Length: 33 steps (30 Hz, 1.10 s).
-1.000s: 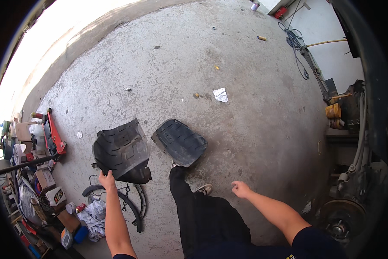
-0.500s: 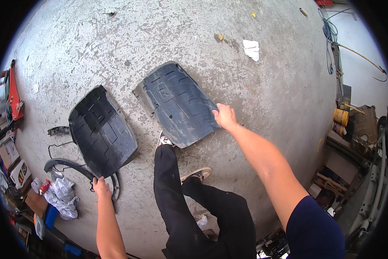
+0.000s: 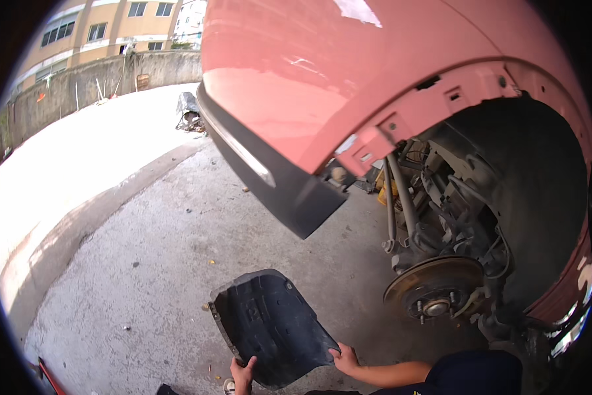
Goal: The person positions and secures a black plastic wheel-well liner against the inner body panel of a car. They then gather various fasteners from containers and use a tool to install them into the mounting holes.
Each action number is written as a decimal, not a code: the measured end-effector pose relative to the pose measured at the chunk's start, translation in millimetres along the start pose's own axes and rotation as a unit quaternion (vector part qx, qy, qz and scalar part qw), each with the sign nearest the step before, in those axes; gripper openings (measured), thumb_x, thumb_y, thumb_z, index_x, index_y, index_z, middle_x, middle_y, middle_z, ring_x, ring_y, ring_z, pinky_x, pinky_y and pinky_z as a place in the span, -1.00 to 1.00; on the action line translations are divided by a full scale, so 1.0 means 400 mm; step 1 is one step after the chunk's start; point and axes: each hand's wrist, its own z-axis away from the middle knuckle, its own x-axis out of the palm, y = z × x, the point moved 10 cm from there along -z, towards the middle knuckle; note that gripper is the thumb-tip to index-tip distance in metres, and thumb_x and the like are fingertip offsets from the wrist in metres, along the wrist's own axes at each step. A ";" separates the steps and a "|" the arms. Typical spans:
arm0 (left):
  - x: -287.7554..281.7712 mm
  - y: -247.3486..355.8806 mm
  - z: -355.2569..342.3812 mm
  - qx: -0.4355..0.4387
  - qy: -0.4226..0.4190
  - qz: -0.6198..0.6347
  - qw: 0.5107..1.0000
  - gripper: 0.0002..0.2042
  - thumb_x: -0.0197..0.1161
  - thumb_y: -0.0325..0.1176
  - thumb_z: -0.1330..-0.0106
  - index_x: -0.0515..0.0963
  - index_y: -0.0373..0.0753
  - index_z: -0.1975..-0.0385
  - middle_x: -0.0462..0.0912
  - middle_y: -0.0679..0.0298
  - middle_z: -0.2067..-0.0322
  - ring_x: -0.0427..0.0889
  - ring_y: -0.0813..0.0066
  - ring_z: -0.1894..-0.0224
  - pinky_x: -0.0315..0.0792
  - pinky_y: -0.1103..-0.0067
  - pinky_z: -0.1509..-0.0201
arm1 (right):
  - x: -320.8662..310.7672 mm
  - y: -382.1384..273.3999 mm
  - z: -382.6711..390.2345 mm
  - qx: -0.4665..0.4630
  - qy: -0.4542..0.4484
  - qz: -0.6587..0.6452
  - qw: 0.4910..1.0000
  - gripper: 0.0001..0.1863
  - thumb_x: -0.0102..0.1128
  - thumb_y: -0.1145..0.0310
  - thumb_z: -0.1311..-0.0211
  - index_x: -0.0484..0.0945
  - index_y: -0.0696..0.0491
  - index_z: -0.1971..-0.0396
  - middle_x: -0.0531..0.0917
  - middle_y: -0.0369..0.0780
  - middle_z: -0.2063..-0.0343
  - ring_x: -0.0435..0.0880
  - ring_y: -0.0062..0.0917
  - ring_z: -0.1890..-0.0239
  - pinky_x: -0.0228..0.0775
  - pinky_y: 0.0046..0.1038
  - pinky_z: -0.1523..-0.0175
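A black plastic wheel arch liner (image 3: 269,326) hangs tilted at the lower middle, its ribbed face turned up. My left hand (image 3: 242,376) is closed on its near left edge, with the thumb over the face. On the right corner, my right hand (image 3: 346,359) pinches the rim. Ahead and to the right stands a pink car body (image 3: 388,39) with an open wheel arch (image 3: 539,158). Inside the arch a rusty brake disc (image 3: 408,283) and hub (image 3: 435,307) show bare, with no wheel on. The liner is apart from the car.
The dark lower bumper corner (image 3: 289,197) juts out above the concrete floor (image 3: 144,263). Behind the disc run suspension arms (image 3: 404,197). A concrete wall (image 3: 157,69) stands far left. Part of a red tool (image 3: 49,376) shows at the lower left edge.
My view has swung from the floor up to the car. My left hand has left the curved trim and second liner and now grips this liner, still held by my right hand.
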 end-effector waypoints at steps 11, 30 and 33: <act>0.080 0.310 0.374 0.431 0.049 -0.040 0.900 -0.52 0.03 -0.39 -0.34 0.16 -0.18 -0.26 0.22 0.20 -0.25 0.26 0.39 -0.23 0.35 0.42 -0.10 | 0.025 0.189 0.001 0.186 -0.150 -0.141 0.961 -0.45 0.11 0.21 -0.21 0.24 0.13 -0.15 0.53 0.02 0.05 0.58 -0.17 0.12 0.42 -0.27 0.08; 0.181 1.147 0.550 0.584 0.111 0.174 0.785 -0.45 0.20 -0.27 -0.25 0.25 -0.45 -0.16 0.38 0.04 -0.10 0.38 0.29 -0.12 0.27 0.45 -0.19 | -1.111 -0.481 -0.386 -0.238 0.290 0.054 0.925 -0.30 0.12 0.25 -0.24 0.03 0.25 -0.25 0.44 0.06 -0.01 0.43 -0.14 -0.09 0.26 -0.23 -0.15; 0.240 1.193 0.548 0.595 0.092 0.199 0.773 -0.52 0.17 -0.36 -0.28 0.26 -0.44 -0.15 0.42 0.07 -0.07 0.42 0.34 -0.09 0.29 0.48 -0.17 | -1.118 -0.447 -0.520 -0.167 0.160 -0.010 0.973 -0.45 0.01 0.09 -0.30 0.28 0.24 -0.08 0.61 -0.06 0.37 0.61 -0.22 0.22 0.39 -0.25 0.11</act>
